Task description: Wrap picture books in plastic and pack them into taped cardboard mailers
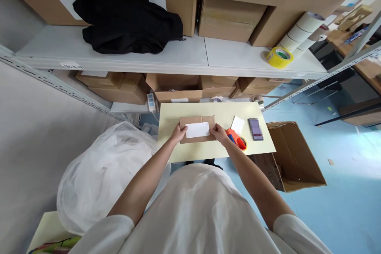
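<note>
A small brown cardboard box (197, 120) is held between my two hands over the pale yellow table (205, 108). On its upper face lies a white label (197, 130). My left hand (179, 133) grips the box's left side, with thumb and fingers at the label's left end. The box's right side is pinched by my right hand (219, 132), close to the label's right end. Just beyond that hand rests a red tape dispenser (236, 138), partly behind my forearm. Behind it are a white card stack (237, 125) and a purple pixelated item (255, 129).
A shelf (190, 56) above the table bears large cartons (232, 20), black clothing (127, 22) and yellow tape (279, 57). Left of me bulges a white plastic bag (107, 174). An open carton (297, 158) stands on the blue floor at right.
</note>
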`<state>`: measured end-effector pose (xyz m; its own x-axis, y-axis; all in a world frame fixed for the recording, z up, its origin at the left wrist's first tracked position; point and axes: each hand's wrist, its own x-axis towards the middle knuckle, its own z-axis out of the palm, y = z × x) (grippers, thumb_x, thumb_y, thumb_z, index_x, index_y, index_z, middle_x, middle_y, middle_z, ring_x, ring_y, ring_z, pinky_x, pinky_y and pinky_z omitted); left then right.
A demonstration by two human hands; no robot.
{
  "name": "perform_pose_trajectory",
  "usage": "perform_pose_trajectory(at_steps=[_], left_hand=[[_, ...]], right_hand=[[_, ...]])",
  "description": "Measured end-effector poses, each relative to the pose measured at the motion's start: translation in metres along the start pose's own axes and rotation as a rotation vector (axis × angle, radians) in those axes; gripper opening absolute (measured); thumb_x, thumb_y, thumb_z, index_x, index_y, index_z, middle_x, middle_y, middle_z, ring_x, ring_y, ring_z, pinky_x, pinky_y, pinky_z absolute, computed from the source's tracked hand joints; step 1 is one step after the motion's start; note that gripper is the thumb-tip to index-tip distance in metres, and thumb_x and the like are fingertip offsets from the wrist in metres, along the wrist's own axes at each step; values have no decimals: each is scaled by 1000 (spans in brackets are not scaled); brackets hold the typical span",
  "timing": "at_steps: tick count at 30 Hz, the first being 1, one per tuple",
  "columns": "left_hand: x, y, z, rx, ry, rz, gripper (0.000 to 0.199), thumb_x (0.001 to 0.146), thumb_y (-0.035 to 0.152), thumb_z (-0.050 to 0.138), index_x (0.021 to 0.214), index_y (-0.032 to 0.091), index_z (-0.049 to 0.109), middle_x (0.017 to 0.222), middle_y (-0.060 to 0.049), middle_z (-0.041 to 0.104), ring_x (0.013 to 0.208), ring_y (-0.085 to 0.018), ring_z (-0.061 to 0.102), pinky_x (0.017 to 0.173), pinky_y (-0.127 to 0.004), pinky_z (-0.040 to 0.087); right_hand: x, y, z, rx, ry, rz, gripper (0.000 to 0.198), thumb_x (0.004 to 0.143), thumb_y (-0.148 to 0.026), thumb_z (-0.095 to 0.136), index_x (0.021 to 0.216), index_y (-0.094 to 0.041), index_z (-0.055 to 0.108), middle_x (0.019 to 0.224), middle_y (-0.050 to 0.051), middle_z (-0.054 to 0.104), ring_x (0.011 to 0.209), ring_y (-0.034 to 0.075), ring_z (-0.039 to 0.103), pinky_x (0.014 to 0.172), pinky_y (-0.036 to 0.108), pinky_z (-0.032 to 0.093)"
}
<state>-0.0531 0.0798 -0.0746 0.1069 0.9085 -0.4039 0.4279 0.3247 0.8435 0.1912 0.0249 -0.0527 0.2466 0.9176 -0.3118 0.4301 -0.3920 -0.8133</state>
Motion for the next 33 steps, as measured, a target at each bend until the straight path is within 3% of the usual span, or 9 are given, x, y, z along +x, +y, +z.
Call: perform_pose_trajectory(at_steps=[4,6,10,14,18,22,25,28,33], left_hand=[[3,1,-4,60,17,-33,64,75,36,65,132,16,42,125,-15,59,115,-28,56,94,-39,44],[1,2,-5,169,90,-5,77,73,36,67,139,14,33,136,-19,48,126,-30,46,101,-42,39],[-4,18,-1,479,245,250,85,76,41,62,144,9,22,151,-22,21,140,-34,20,111,-48,24],[-1,48,19,740,120,422,83,77,53,57,143,14,28,154,-19,16,141,-36,15,109,-52,22],[9,76,49,956,-67,475,95,68,64,60,144,17,28,154,-19,15,141,-38,12,108,-56,18],[14,86,75,1059,-127,428,109,60,70,62,146,15,22,153,-21,14,140,-41,10,107,-61,13],[13,87,83,1071,-115,382,113,58,70,64,146,14,20,153,-22,14,139,-43,10,107,-62,10],[13,86,84,1067,-115,352,115,57,69,67,146,13,20,152,-22,16,139,-43,10,108,-61,6],[14,91,87,1022,-127,265,112,57,62,72,145,13,23,153,-21,15,140,-43,9,108,-61,5]], right_hand=[[-9,4,3,36,-21,-24,51,73,-34,59,121,-21,51,111,9,63,98,21,60,80,34,51],[-21,14,-5,0,8,-73,56,75,-34,58,127,-19,47,121,13,58,108,23,57,87,38,49],[-57,53,-41,-246,177,-150,50,80,-35,51,127,-16,48,120,16,57,112,27,55,94,44,45],[-79,88,-77,-486,229,-14,44,82,-32,49,123,-19,52,118,14,58,112,29,54,88,44,47],[-69,94,-87,-629,26,121,44,84,-39,50,124,-19,51,114,15,59,106,29,57,83,40,47],[-47,92,-85,-690,-126,272,42,85,-45,51,112,-13,54,102,18,62,96,31,60,74,39,46],[-41,98,-86,-669,-175,271,30,86,-36,50,107,-14,54,90,17,63,85,30,62,70,38,44],[-42,102,-95,-568,-162,112,24,86,-32,47,102,-16,54,78,13,62,76,28,61,71,39,43],[-29,98,-116,-6,-90,-56,22,79,-43,50,80,-20,51,63,3,52,59,19,49,58,32,40]])
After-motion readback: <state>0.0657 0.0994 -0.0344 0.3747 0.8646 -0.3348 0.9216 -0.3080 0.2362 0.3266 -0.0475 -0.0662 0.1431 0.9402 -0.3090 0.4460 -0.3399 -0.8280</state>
